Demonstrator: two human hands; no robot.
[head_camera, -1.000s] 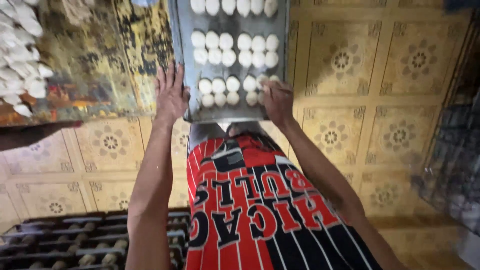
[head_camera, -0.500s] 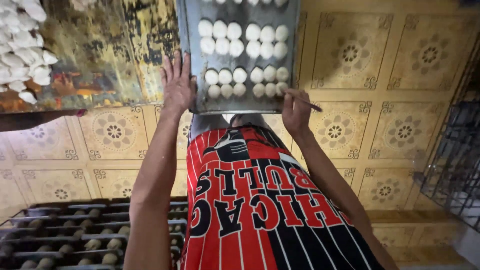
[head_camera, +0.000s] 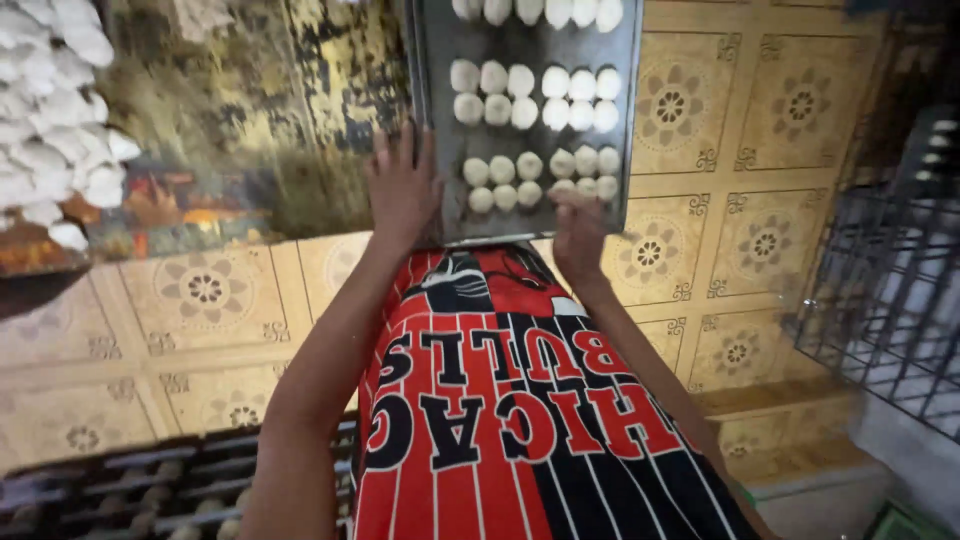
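A grey metal tray (head_camera: 440, 120) carries several rows of small white dough balls (head_camera: 525, 95) in front of me. My left hand (head_camera: 400, 190) lies against the tray's near left corner, fingers spread over the rim. My right hand (head_camera: 580, 235) is blurred at the tray's near edge, its fingertips next to the closest row of dough balls. Whether it grips the rim is unclear. Both forearms reach forward over my red, black and white striped garment (head_camera: 500, 400).
A heap of white dough pieces (head_camera: 55, 120) lies at the upper left on a worn dark-gold surface (head_camera: 250, 110). Yellow patterned floor tiles (head_camera: 200, 290) lie below. A dark wire rack (head_camera: 880, 290) stands at right. A dark slatted rack holding round pieces (head_camera: 130, 490) sits at the lower left.
The tray has shifted slightly right and up in view. My right hand came off the rim half a second ago and is back at the near edge. My left hand stayed on the corner.
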